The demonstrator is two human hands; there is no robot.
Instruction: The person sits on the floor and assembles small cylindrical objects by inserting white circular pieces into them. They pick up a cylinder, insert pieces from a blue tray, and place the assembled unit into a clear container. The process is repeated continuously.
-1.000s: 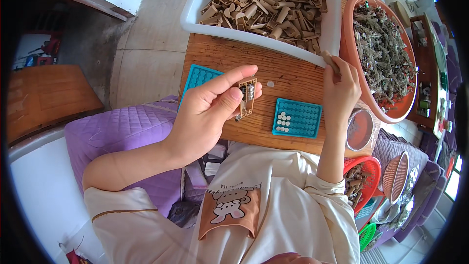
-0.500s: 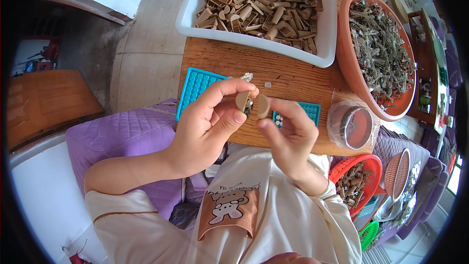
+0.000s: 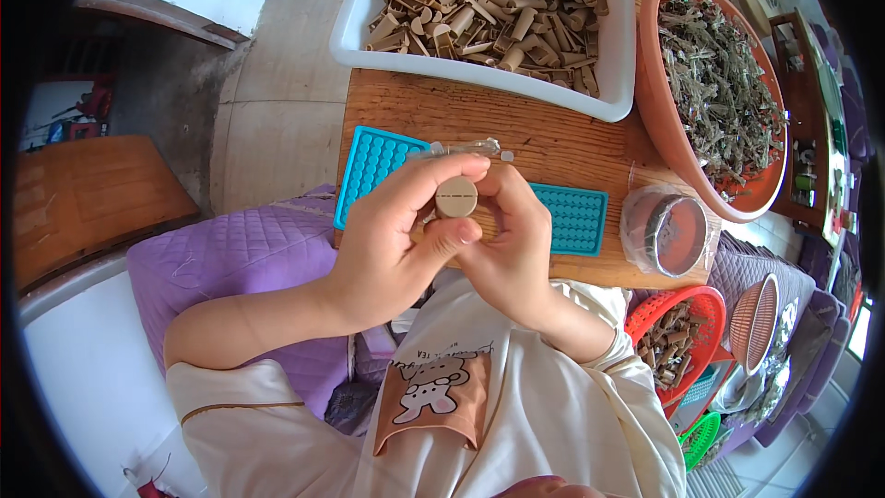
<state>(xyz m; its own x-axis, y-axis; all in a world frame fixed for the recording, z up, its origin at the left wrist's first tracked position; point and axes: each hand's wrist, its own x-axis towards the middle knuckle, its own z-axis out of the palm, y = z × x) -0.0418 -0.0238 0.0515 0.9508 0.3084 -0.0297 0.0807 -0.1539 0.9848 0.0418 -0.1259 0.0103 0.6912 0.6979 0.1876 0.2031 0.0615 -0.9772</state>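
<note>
Between my two hands is a brown plastic cylinder point(image 3: 456, 196), its round end facing up with a thin seam across the middle. My left hand point(image 3: 383, 235) grips its left side with thumb and fingers. From the right, my right hand point(image 3: 512, 244) closes round it, its fingers partly hidden. A clear crinkled plastic piece point(image 3: 475, 148) juts out beyond the fingers; where it joins the cylinder is hidden. Just beyond my left hand lies a teal dimpled tray point(image 3: 364, 171). A second teal tray point(image 3: 579, 221) sits to the right of my right hand.
A white bin point(image 3: 479, 83) of brown half-cylinder shells stands at the far side of the wooden table point(image 3: 406, 97). An orange basin point(image 3: 650, 83) of clear-and-dark parts is at right, near a plastic-lined round container point(image 3: 705, 231). Below is a red basket point(image 3: 710, 314) of brown pieces.
The two brown half-shells, held apart before, are now together as one cylinder. My right hand has moved left against my left hand, uncovering more of the right tray.
</note>
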